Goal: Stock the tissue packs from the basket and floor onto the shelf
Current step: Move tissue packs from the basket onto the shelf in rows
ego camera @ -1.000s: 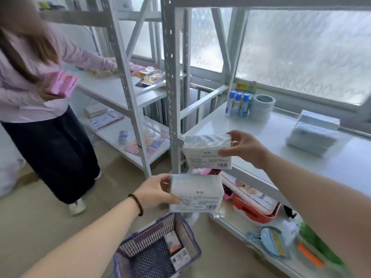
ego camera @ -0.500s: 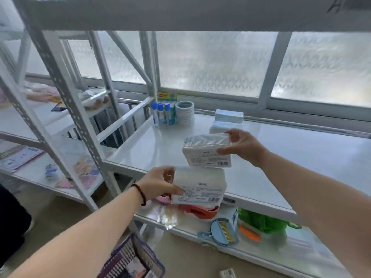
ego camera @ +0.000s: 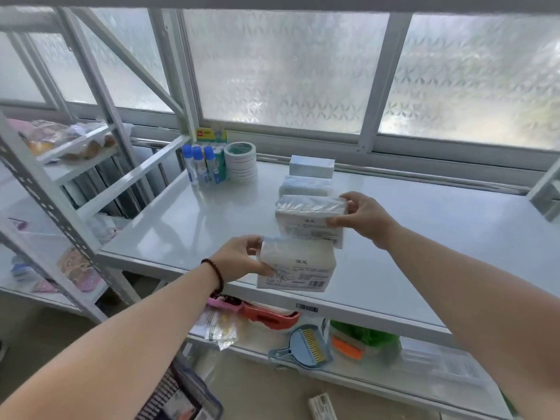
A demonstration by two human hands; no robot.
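My left hand [ego camera: 242,259] grips a white tissue pack [ego camera: 298,266] over the front edge of the white shelf [ego camera: 181,231]. Just beyond it my right hand [ego camera: 362,218] holds a second white tissue pack [ego camera: 309,218] above the shelf surface. Two more pale blue tissue packs lie on the shelf behind them, one [ego camera: 304,185] close to the held pack and one [ego camera: 312,167] near the window. The basket [ego camera: 178,398] shows at the bottom edge with a pack inside. Another pack [ego camera: 322,407] lies on the floor.
Glue sticks [ego camera: 201,165] and a stack of tape rolls [ego camera: 241,161] stand at the shelf's back left. The lower shelf holds a red holder [ego camera: 272,318], a blue dustpan with brush [ego camera: 306,347] and green items [ego camera: 363,334]. Another rack [ego camera: 57,189] stands at the left.
My view has swung right and up from the person and floor to the shelf. Both hands carried their packs forward over the shelf surface.
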